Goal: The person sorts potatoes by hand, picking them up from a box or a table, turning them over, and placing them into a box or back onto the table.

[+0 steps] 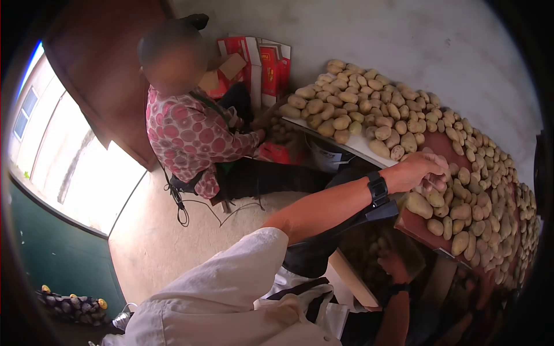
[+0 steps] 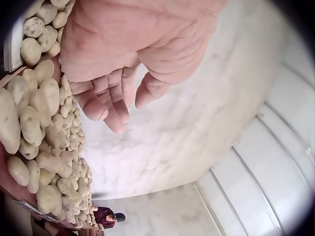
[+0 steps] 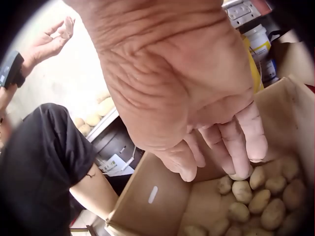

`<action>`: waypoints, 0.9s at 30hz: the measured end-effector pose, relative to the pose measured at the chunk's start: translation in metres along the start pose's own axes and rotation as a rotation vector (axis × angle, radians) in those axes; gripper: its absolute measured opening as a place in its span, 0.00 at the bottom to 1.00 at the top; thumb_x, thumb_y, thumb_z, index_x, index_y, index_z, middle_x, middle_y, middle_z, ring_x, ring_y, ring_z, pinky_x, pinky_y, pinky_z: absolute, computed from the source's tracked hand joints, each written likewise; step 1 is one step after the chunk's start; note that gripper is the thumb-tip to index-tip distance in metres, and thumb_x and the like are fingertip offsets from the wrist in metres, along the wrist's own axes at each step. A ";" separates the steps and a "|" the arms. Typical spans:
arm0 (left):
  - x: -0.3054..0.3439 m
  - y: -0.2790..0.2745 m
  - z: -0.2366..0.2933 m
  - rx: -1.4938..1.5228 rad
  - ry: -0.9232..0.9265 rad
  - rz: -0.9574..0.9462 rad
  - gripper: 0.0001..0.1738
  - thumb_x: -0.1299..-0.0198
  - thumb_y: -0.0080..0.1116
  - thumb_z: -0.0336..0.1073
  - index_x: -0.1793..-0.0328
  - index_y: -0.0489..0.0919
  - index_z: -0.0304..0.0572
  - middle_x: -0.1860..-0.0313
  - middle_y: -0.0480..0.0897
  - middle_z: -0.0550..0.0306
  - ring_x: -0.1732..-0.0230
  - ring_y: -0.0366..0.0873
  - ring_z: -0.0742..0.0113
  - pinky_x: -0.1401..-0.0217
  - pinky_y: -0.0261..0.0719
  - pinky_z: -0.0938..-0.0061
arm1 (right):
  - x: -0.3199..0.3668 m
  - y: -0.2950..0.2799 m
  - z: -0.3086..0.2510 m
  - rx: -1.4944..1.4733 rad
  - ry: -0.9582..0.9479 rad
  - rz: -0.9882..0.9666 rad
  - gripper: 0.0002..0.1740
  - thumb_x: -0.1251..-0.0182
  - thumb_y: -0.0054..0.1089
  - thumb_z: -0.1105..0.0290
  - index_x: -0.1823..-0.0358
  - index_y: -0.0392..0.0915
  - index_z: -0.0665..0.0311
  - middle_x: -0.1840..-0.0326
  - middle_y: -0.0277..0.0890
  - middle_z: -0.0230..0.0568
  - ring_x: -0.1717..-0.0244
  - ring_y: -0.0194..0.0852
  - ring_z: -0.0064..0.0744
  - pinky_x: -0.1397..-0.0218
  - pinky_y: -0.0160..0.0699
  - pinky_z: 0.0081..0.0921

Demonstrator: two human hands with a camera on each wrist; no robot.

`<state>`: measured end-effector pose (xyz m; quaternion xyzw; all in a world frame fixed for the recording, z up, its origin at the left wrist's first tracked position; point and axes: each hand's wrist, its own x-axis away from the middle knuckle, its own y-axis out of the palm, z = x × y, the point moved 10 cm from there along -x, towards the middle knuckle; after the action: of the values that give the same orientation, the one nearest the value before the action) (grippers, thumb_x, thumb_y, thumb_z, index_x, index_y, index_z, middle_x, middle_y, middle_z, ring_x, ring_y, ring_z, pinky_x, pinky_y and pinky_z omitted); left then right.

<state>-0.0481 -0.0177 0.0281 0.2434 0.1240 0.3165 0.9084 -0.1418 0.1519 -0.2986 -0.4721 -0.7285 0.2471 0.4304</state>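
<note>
My left hand [image 1: 424,170] hovers over the edge of the heaped potatoes [image 1: 461,210] on the table. Its fingers [image 2: 115,105] are loosely bent, with nothing between them in the left wrist view. Lower down, my right hand [image 1: 395,265] reaches into a cardboard box [image 3: 152,194]. In the right wrist view the right hand [image 3: 192,98] points its relaxed fingers [image 3: 253,132] downward. Several potatoes [image 3: 258,201] lie at the bottom of this box, one of them right at the fingertips. Neither palm carries anything.
Another person [image 1: 193,127] in a patterned top sits to the left, hands low near a red container [image 1: 274,153]. More potatoes cover a white board [image 1: 360,144] by the wall. A dark bucket [image 1: 323,155] stands beneath it. Red printed cartons [image 1: 268,69] lean at the back.
</note>
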 end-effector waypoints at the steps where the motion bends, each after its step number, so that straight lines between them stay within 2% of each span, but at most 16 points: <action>1: -0.003 -0.007 -0.004 0.013 -0.008 0.003 0.16 0.25 0.56 0.35 0.37 0.77 0.34 0.53 0.84 0.54 0.53 0.87 0.65 0.62 0.81 0.72 | 0.002 0.010 0.015 -0.086 0.127 -0.033 0.27 0.37 0.66 0.55 0.43 0.83 0.68 0.51 0.86 0.56 0.55 0.88 0.55 0.46 0.84 0.46; 2: -0.013 -0.011 -0.018 0.042 -0.050 0.015 0.16 0.25 0.56 0.36 0.38 0.77 0.34 0.53 0.84 0.54 0.54 0.87 0.64 0.62 0.81 0.72 | 0.012 0.014 0.019 -0.094 0.173 -0.044 0.27 0.37 0.66 0.55 0.43 0.83 0.68 0.51 0.86 0.56 0.55 0.88 0.55 0.46 0.84 0.46; 4: -0.030 -0.020 -0.029 0.030 -0.084 0.018 0.16 0.24 0.55 0.37 0.39 0.78 0.34 0.53 0.84 0.54 0.53 0.87 0.63 0.61 0.81 0.71 | 0.019 0.027 0.005 -0.040 0.433 -0.307 0.38 0.36 0.64 0.56 0.23 0.71 0.55 0.31 0.79 0.55 0.31 0.77 0.56 0.26 0.74 0.46; 7: -0.054 -0.025 -0.036 0.089 -0.084 -0.036 0.15 0.24 0.55 0.37 0.39 0.78 0.35 0.52 0.85 0.54 0.52 0.87 0.63 0.62 0.81 0.72 | 0.022 0.014 -0.018 -0.132 0.400 -0.194 0.33 0.34 0.62 0.55 0.28 0.77 0.56 0.29 0.77 0.55 0.30 0.76 0.55 0.24 0.71 0.46; 8: -0.065 -0.028 -0.038 0.086 -0.081 -0.040 0.14 0.23 0.55 0.37 0.40 0.78 0.35 0.52 0.85 0.55 0.51 0.87 0.64 0.60 0.80 0.71 | 0.021 0.032 0.006 -0.137 0.416 -0.192 0.33 0.34 0.62 0.55 0.28 0.77 0.56 0.29 0.77 0.55 0.30 0.76 0.55 0.24 0.71 0.46; 10: -0.080 -0.036 -0.038 0.119 -0.092 -0.027 0.14 0.23 0.56 0.38 0.40 0.78 0.37 0.52 0.84 0.55 0.51 0.86 0.64 0.59 0.80 0.71 | 0.007 0.036 0.014 -0.026 -0.218 0.418 0.23 0.36 0.67 0.56 0.46 0.84 0.65 0.57 0.86 0.51 0.65 0.87 0.43 0.60 0.85 0.40; 11: -0.087 -0.039 -0.038 0.140 -0.094 -0.011 0.14 0.23 0.56 0.38 0.40 0.78 0.38 0.52 0.84 0.55 0.52 0.86 0.65 0.58 0.80 0.71 | -0.001 0.047 0.028 -0.026 -0.196 0.423 0.23 0.36 0.67 0.56 0.46 0.84 0.65 0.57 0.86 0.51 0.65 0.87 0.43 0.60 0.85 0.40; 13: -0.097 -0.040 -0.043 0.195 -0.070 -0.101 0.14 0.23 0.57 0.39 0.40 0.78 0.39 0.52 0.84 0.56 0.52 0.86 0.65 0.56 0.80 0.70 | -0.008 0.118 0.110 -0.334 0.474 -0.147 0.23 0.33 0.64 0.56 0.43 0.84 0.62 0.48 0.86 0.56 0.54 0.89 0.50 0.47 0.86 0.43; 14: -0.096 -0.048 -0.046 0.228 -0.074 -0.049 0.14 0.23 0.57 0.39 0.40 0.78 0.40 0.52 0.84 0.57 0.51 0.85 0.65 0.55 0.80 0.70 | -0.009 0.120 0.118 -0.339 0.490 -0.139 0.23 0.33 0.64 0.56 0.43 0.84 0.62 0.48 0.86 0.56 0.54 0.89 0.50 0.47 0.86 0.43; 19: -0.088 -0.084 -0.074 0.271 -0.177 0.163 0.11 0.25 0.59 0.41 0.44 0.80 0.45 0.53 0.84 0.60 0.49 0.83 0.66 0.52 0.78 0.71 | -0.011 0.147 0.130 -0.198 0.500 -0.168 0.22 0.31 0.57 0.60 0.40 0.83 0.59 0.37 0.81 0.58 0.37 0.80 0.60 0.30 0.77 0.50; 20: -0.089 -0.083 -0.070 0.263 -0.173 0.153 0.11 0.25 0.60 0.41 0.44 0.80 0.46 0.53 0.84 0.60 0.49 0.83 0.66 0.51 0.77 0.71 | 0.010 0.193 0.192 -0.197 0.496 -0.164 0.22 0.31 0.57 0.60 0.40 0.83 0.59 0.37 0.81 0.58 0.37 0.80 0.60 0.30 0.77 0.50; 21: -0.089 -0.082 -0.066 0.254 -0.170 0.150 0.11 0.25 0.60 0.41 0.44 0.80 0.46 0.53 0.84 0.60 0.49 0.83 0.66 0.51 0.77 0.71 | -0.001 0.221 0.223 -0.049 0.375 -0.072 0.23 0.30 0.56 0.58 0.39 0.83 0.60 0.35 0.80 0.59 0.35 0.79 0.59 0.30 0.77 0.50; 22: -0.090 -0.079 -0.060 0.255 -0.143 0.128 0.11 0.26 0.60 0.41 0.44 0.80 0.46 0.54 0.84 0.60 0.49 0.83 0.66 0.52 0.78 0.71 | -0.042 0.230 0.230 0.097 0.256 0.017 0.24 0.28 0.55 0.56 0.38 0.83 0.62 0.33 0.79 0.59 0.34 0.79 0.58 0.30 0.77 0.50; 24: -0.091 -0.073 -0.054 0.261 -0.121 0.110 0.11 0.26 0.60 0.41 0.44 0.80 0.46 0.54 0.84 0.60 0.50 0.83 0.66 0.52 0.78 0.71 | -0.017 0.196 0.188 0.064 0.319 -0.030 0.24 0.28 0.53 0.57 0.38 0.83 0.63 0.33 0.79 0.59 0.34 0.79 0.58 0.30 0.77 0.50; 25: -0.092 -0.073 -0.054 0.255 -0.122 0.116 0.11 0.26 0.60 0.41 0.44 0.80 0.46 0.54 0.84 0.60 0.50 0.83 0.66 0.52 0.78 0.71 | -0.037 0.152 0.125 0.035 0.382 -0.079 0.24 0.27 0.51 0.57 0.39 0.83 0.64 0.33 0.79 0.59 0.34 0.79 0.58 0.30 0.77 0.50; 27: -0.095 -0.070 -0.054 0.281 -0.111 0.088 0.11 0.26 0.59 0.41 0.44 0.80 0.46 0.54 0.84 0.60 0.51 0.84 0.66 0.53 0.79 0.71 | -0.039 0.156 0.123 -0.013 0.365 -0.026 0.24 0.27 0.50 0.58 0.39 0.83 0.64 0.33 0.79 0.59 0.34 0.79 0.59 0.30 0.77 0.50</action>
<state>-0.1055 -0.1060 -0.0470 0.3903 0.1057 0.3218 0.8561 -0.1666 0.1897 -0.4958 -0.5025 -0.6458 0.1470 0.5557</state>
